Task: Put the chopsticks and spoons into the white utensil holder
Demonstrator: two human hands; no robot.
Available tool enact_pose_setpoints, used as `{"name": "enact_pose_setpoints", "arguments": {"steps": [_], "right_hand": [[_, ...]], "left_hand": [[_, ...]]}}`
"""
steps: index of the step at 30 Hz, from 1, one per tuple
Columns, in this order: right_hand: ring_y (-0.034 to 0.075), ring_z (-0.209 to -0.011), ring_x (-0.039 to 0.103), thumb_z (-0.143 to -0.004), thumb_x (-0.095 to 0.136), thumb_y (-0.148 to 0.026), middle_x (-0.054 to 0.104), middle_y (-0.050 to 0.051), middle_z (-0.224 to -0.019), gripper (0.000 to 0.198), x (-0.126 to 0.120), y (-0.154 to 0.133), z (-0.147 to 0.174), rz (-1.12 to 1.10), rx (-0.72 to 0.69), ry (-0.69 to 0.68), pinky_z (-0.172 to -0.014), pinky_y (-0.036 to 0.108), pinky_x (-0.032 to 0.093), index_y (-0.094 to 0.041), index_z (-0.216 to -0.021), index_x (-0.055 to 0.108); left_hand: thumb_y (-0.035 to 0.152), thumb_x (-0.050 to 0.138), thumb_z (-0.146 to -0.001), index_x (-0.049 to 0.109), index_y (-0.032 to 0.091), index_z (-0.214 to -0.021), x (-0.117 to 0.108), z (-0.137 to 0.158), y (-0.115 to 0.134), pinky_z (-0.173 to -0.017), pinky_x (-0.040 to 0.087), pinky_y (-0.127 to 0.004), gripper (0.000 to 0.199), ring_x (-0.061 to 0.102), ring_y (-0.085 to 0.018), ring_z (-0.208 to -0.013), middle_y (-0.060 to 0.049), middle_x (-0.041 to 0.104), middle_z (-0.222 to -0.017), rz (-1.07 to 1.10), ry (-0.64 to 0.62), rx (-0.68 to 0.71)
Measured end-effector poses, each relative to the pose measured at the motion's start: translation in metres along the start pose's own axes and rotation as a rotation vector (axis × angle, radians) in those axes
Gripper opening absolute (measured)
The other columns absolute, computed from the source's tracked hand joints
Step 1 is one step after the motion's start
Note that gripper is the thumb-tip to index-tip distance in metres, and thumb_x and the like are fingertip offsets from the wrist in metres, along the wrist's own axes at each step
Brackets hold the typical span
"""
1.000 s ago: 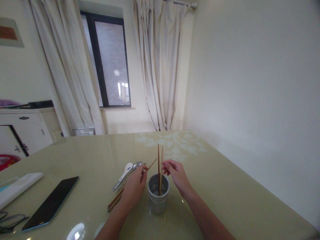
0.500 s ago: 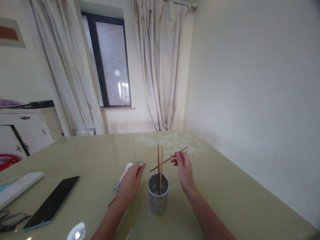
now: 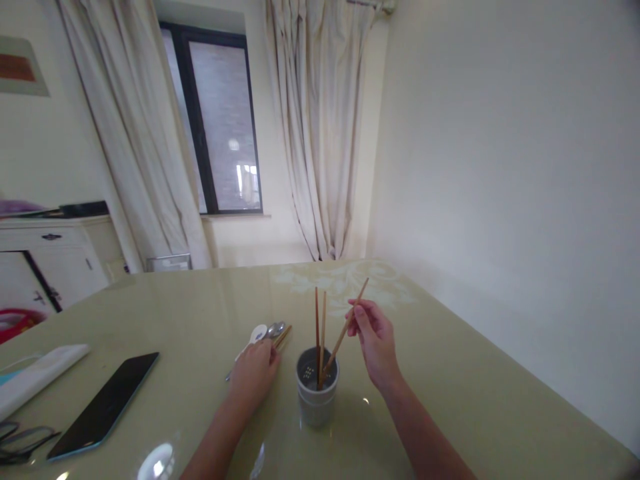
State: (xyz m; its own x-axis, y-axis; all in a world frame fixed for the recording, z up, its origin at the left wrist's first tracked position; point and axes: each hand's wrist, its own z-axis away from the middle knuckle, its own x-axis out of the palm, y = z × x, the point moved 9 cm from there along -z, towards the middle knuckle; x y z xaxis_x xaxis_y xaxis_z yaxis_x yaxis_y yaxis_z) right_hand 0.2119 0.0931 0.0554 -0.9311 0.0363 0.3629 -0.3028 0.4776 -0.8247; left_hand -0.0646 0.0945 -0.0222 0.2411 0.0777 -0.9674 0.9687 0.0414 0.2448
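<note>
My right hand [image 3: 374, 337] pinches a wooden chopstick [image 3: 345, 328] near its upper part, and the tilted lower end reaches inside a grey utensil holder [image 3: 317, 403]. Two more chopsticks, one dark [image 3: 317, 320] and one lighter [image 3: 323, 323], stand upright in that holder, which has small holes in its bottom. To its left, my left hand [image 3: 256, 373] lies low over the tabletop, its fingers curled on a few chopsticks [image 3: 283, 336] whose ends stick out past them. Just beyond those fingers are a white spoon [image 3: 259, 333] and metal spoons [image 3: 276, 329], their handles partly hidden by the hand.
On the left of the glossy table [image 3: 190, 320] lie a dark phone or tablet [image 3: 105, 407], a white flat box-like object [image 3: 43, 373] and eyeglasses [image 3: 25, 443]. A wall [image 3: 510, 233] runs along the right edge. Behind are curtains [image 3: 320, 133] and a window [image 3: 225, 127].
The chopstick in my right hand has swung from nearly level above the holder to steep, its lower end now inside. My left hand has lowered onto the chopsticks, uncovering more of the spoons.
</note>
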Motion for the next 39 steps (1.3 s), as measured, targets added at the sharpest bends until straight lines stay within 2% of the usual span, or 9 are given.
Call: {"name": "enact_pose_setpoints", "arguments": {"steps": [4,8,14,19,22,25,30,33,39], "right_hand": [[0.013,-0.059,0.057,-0.086,0.081,-0.058,0.074,0.004,-0.080,0.041,0.020,0.019,0.007,0.158,0.114,-0.181,-0.058,0.028,0.045,-0.020,-0.102,0.085],[0.013,-0.058,0.054,-0.090,0.071,-0.064,0.074,0.006,-0.082,0.048,0.017,0.033,0.006,0.227,0.154,-0.183,-0.056,0.028,0.040,-0.019,-0.098,0.086],[0.016,-0.061,0.056,-0.086,0.073,-0.063,0.070,0.003,-0.074,0.046,0.021,0.070,0.017,0.347,0.302,-0.261,-0.059,0.028,0.040,-0.018,-0.084,0.082],[0.019,-0.070,0.064,-0.086,0.074,-0.067,0.070,0.000,-0.071,0.049,0.038,0.088,0.032,0.250,0.370,-0.334,-0.064,0.029,0.045,-0.019,-0.077,0.074],[0.020,-0.072,0.069,-0.084,0.075,-0.071,0.075,0.003,-0.080,0.051,0.025,0.075,0.018,0.173,0.291,-0.163,-0.065,0.030,0.049,-0.020,-0.083,0.071],[0.018,-0.069,0.068,-0.085,0.075,-0.072,0.078,0.006,-0.088,0.053,-0.011,0.041,-0.003,0.120,0.107,0.090,-0.063,0.030,0.051,-0.020,-0.094,0.071],[0.013,-0.064,0.060,-0.082,0.083,-0.064,0.069,-0.001,-0.077,0.046,-0.070,-0.007,-0.020,-0.062,-0.113,0.384,-0.062,0.026,0.051,-0.022,-0.096,0.070],[0.012,-0.062,0.058,-0.079,0.087,-0.061,0.068,-0.002,-0.077,0.044,-0.067,-0.011,-0.020,-0.150,-0.092,0.348,-0.059,0.024,0.050,-0.023,-0.095,0.071],[0.015,-0.063,0.056,-0.086,0.082,-0.060,0.069,0.001,-0.074,0.039,-0.010,-0.002,-0.005,-0.027,0.002,0.021,-0.061,0.029,0.048,-0.022,-0.096,0.081]], "left_hand": [[0.020,0.058,-0.098,0.070,0.021,-0.095,0.002,0.001,0.006,-0.088,0.049,-0.033,0.013,0.071,-0.025,-0.105,-0.008,0.078,-0.106,0.039,0.025,0.058],[0.021,0.056,-0.098,0.068,0.021,-0.092,-0.001,0.001,0.015,-0.088,0.048,-0.035,0.013,0.071,-0.026,-0.103,-0.009,0.077,-0.102,0.085,0.110,0.120],[0.038,0.051,-0.101,0.064,0.022,-0.098,-0.003,0.007,0.042,-0.076,0.053,-0.033,0.021,0.073,-0.023,-0.084,-0.007,0.079,-0.094,0.656,0.075,0.238],[0.043,0.056,-0.098,0.071,0.023,-0.102,-0.008,0.013,0.063,-0.085,0.058,-0.034,0.025,0.076,-0.023,-0.094,-0.007,0.081,-0.104,0.933,0.017,0.383],[0.042,0.048,-0.102,0.072,0.023,-0.102,-0.012,0.006,0.047,-0.086,0.057,-0.035,0.031,0.075,-0.025,-0.095,-0.008,0.081,-0.103,0.781,0.113,0.314],[0.031,0.046,-0.102,0.072,0.023,-0.102,-0.018,0.002,0.023,-0.091,0.054,-0.037,0.028,0.073,-0.027,-0.101,-0.010,0.079,-0.105,0.376,0.227,0.180],[0.020,0.047,-0.103,0.073,0.022,-0.105,-0.017,0.003,0.005,-0.098,0.050,-0.037,0.026,0.070,-0.028,-0.114,-0.012,0.077,-0.119,-0.147,0.141,0.045],[0.019,0.050,-0.103,0.072,0.020,-0.105,-0.014,0.005,0.003,-0.097,0.048,-0.036,0.022,0.069,-0.028,-0.116,-0.012,0.077,-0.119,-0.180,0.061,0.015],[0.021,0.052,-0.102,0.073,0.019,-0.101,-0.008,0.004,0.005,-0.093,0.048,-0.037,0.021,0.071,-0.028,-0.109,-0.012,0.079,-0.109,-0.130,0.031,0.003]]}}
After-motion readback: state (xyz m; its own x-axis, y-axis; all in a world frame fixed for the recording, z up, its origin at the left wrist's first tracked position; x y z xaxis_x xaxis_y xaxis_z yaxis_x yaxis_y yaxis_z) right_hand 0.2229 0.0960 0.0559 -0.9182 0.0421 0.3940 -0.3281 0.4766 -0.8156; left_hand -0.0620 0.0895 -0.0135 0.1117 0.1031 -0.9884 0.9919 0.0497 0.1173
